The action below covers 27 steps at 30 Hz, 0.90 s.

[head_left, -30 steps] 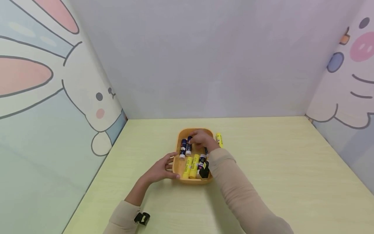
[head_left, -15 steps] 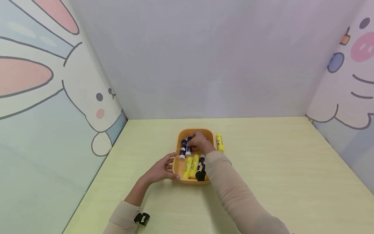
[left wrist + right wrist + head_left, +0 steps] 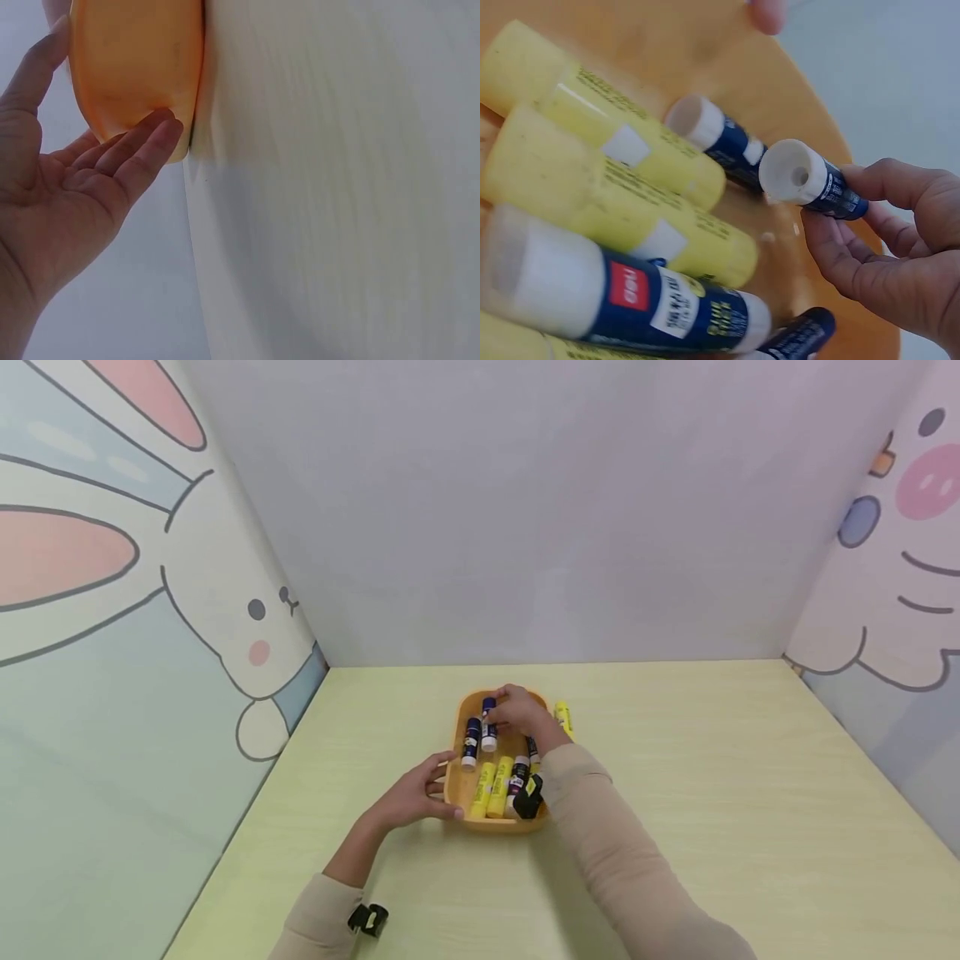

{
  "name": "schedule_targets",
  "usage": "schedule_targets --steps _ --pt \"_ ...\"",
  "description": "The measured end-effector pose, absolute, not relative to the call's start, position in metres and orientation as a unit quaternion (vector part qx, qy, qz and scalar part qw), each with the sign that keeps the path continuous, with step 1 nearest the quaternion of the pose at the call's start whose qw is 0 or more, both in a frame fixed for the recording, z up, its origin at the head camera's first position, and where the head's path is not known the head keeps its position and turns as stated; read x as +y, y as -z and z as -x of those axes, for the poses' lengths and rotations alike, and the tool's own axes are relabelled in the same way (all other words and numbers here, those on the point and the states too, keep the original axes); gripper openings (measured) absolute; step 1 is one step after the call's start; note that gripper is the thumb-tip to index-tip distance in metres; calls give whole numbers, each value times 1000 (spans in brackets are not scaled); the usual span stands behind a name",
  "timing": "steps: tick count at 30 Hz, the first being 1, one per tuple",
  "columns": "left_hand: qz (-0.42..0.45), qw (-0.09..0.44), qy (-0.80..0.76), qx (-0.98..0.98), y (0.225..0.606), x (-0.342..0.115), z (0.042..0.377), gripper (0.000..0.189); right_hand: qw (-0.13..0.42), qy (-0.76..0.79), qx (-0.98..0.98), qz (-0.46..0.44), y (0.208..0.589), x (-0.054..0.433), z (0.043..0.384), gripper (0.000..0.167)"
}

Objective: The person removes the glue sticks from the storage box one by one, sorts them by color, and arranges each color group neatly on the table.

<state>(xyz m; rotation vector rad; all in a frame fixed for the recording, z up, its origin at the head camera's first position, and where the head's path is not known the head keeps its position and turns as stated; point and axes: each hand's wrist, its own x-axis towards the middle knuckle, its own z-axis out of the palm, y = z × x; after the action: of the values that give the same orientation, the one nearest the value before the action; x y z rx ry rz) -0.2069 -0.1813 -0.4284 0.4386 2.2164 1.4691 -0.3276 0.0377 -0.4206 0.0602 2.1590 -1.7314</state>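
While the head view shows the right hand pinching a blue glue stick inside the orange tray, a loose pinch could let it drop. In the left wrist view, the left hand has its fingers spread against the tray's side; a hard push might slide it. In the right wrist view, the held stick looks close to another blue stick, so a bump could make that one roll.

Left hand spread, thumb apart from fingers; right hand, farther forward, holds a thumb-and-finger pinch.
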Motion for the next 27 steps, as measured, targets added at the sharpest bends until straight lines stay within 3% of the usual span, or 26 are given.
schedule_targets --steps 27 --pt "-142 216 -514 818 437 -183 214 92 179 606 775 15 395 75 317 53"
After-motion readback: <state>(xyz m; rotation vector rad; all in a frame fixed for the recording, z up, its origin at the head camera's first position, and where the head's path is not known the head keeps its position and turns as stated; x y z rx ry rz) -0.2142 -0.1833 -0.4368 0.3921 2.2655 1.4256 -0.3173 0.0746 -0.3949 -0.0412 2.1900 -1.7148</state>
